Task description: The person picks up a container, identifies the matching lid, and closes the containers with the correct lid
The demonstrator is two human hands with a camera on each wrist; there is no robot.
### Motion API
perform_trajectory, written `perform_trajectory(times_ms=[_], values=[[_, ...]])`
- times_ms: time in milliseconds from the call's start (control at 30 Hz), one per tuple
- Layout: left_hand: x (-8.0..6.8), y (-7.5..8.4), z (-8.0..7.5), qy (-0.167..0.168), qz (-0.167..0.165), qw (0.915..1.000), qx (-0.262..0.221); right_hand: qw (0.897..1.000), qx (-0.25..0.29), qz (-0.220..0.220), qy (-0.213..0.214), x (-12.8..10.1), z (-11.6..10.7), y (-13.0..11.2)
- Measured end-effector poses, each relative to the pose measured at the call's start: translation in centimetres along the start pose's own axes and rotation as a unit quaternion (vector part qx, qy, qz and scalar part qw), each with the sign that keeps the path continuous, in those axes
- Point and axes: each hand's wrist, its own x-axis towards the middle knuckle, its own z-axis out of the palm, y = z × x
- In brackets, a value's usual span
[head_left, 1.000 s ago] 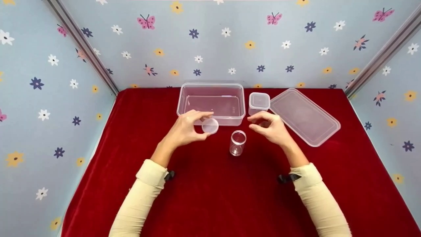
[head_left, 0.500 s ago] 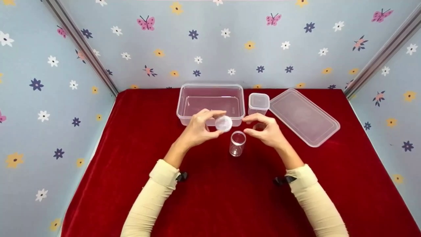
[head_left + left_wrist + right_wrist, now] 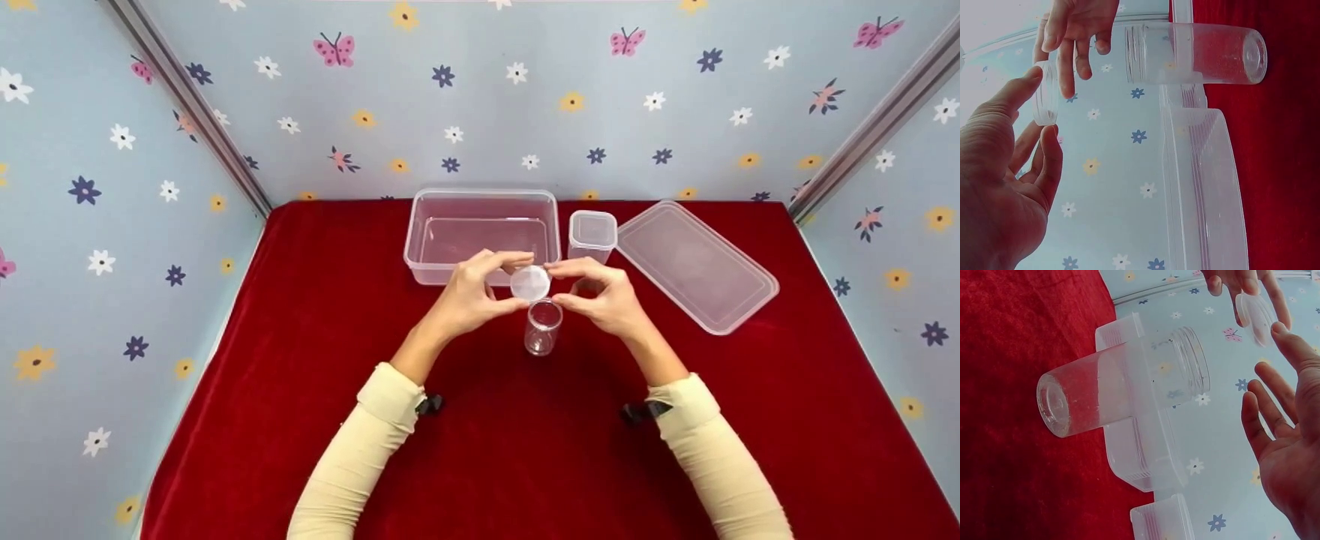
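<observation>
My left hand (image 3: 472, 292) pinches a round, translucent screw lid (image 3: 530, 283) between thumb and fingers, held up above the mouth of a clear plastic jar (image 3: 542, 330). Upright and uncovered, the jar stands on the red cloth, its threaded neck (image 3: 1193, 363) visible in the right wrist view. From the other side my right hand (image 3: 604, 296) reaches in, thumb and forefinger spread with their tips right at the lid's edge. In the left wrist view the lid (image 3: 1046, 94) shows edge-on between the left thumb and fingers, and the right hand (image 3: 1081, 39) hangs close over it.
Behind the hands is a large, lidless rectangular plastic box (image 3: 484, 193). To its right stands a small square container (image 3: 592, 230) with its lid on, beside a flat rectangular lid (image 3: 697, 266) on the red cloth (image 3: 525, 450). Flower-patterned walls (image 3: 480, 97) enclose the table.
My left hand has carried the round lid rightward to just above the jar. My right hand has shifted slightly left, up to the lid's edge. The jar has stayed put.
</observation>
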Motion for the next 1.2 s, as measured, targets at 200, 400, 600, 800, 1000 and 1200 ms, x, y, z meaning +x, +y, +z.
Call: perform_trajectory(times_ms=[200,400,600,800,1000,1200], values=[[0.12,-0.04,0.48,0.003,0.003,1.0,-0.001,1.0,-0.001,-0.013,-0.007,0.11,0.05,-0.03],[0.12,0.1,0.83,-0.003,0.001,1.0,-0.005,1.0,-0.008,-0.022,-0.01,0.13,0.15,0.03],[0.16,0.0,1.01,-0.002,0.005,1.0,-0.008,1.0,-0.012,-0.024,-0.006,0.09,0.11,0.06],[0.22,-0.24,0.82,-0.001,0.023,0.9997,0.004,1.0,-0.015,-0.021,-0.005,0.07,-0.13,-0.04],[-0.06,-0.71,0.58,0.014,0.026,0.9995,0.012,1.0,-0.009,-0.011,0.001,-0.09,-0.5,-0.08],[-0.04,-0.88,0.75,0.022,0.032,0.9989,0.027,1.0,0.004,-0.008,0.004,-0.12,-0.45,0.0]])
